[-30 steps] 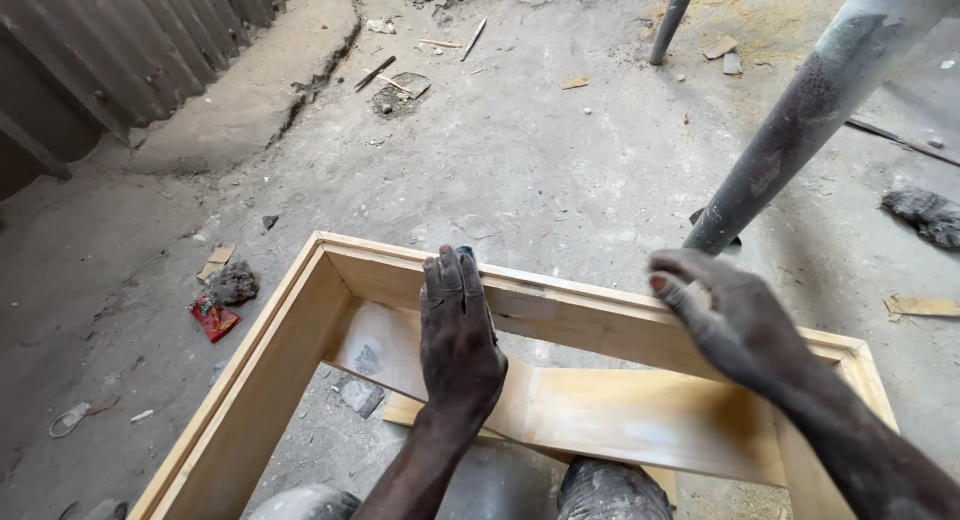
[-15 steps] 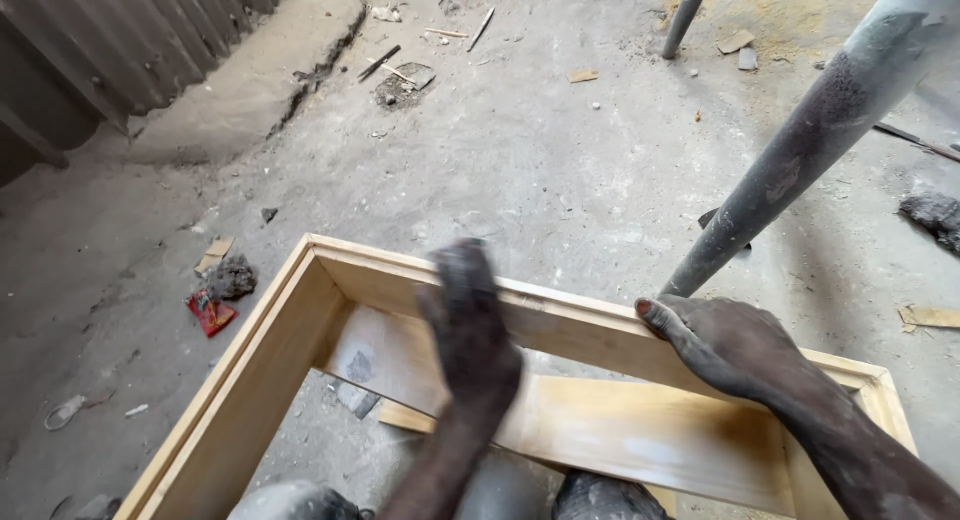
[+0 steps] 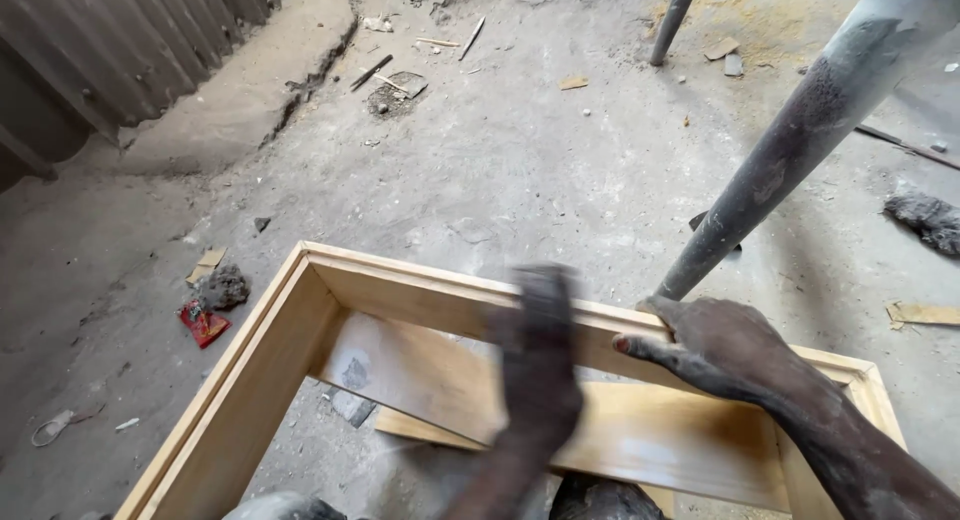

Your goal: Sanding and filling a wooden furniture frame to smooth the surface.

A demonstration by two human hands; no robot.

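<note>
A pale wooden frame [image 3: 255, 375] stands on edge on the dusty concrete floor in front of me. My left hand [image 3: 540, 355] lies palm down across its far rail [image 3: 400, 285], fingers together and smeared by motion blur; whether anything is under the fingers cannot be made out. My right hand [image 3: 725, 350] grips the same rail further right, fingers curled over its top edge and thumb pointing left. A light plank [image 3: 420, 365] lies inside the frame below both hands.
A slanting grey metal pole [image 3: 790, 150] meets the floor just beyond my right hand, with a thinner pole [image 3: 675, 15] further back. A corrugated metal wall [image 3: 100, 40] runs along the left. A red wrapper [image 3: 203, 323], wood scraps and a grey rag [image 3: 925, 220] litter the floor.
My left hand slid to the right along the far rail. My right hand came down from the air and took hold of the rail.
</note>
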